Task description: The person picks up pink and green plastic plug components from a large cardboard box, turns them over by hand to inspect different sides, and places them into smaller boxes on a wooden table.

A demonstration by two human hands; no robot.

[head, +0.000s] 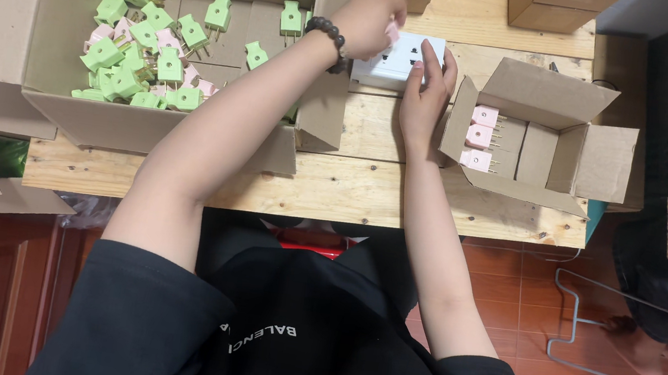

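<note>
Head view, looking down at a pale wooden workbench (350, 194). A white socket plate (395, 61) lies flat on the bench, between the two open cardboard boxes and toward the far edge.

The left hand (370, 20) sits above the left end of the plate, wrist bent, fingers curled around a small pink piece (392, 32) that appears to be a plug; only a sliver of it shows past the knuckles, so the identification is tentative. A dark bead bracelet (330, 39) circles this wrist.

The right hand (426, 87) rests on the right end of the socket plate, fingers spread flat over its top face and thumb along its near edge, pressing it down rather than closing around it.

To the left stands a large cardboard box (60, 27), flaps open, holding a loose heap of green plugs (139, 56) with a few pink ones mixed in; their metal prongs point in various directions.

To the right, just beside the right hand, a smaller cardboard box (570, 147) lies open with three pink plugs (480, 136) lined up in a column against its left wall, prongs pointing right.

More cardboard boxes stand along the far edge of the bench. The floor below is red tile (513, 274). At the right edge another person's bare foot (635, 339) rests on the tiles
</note>
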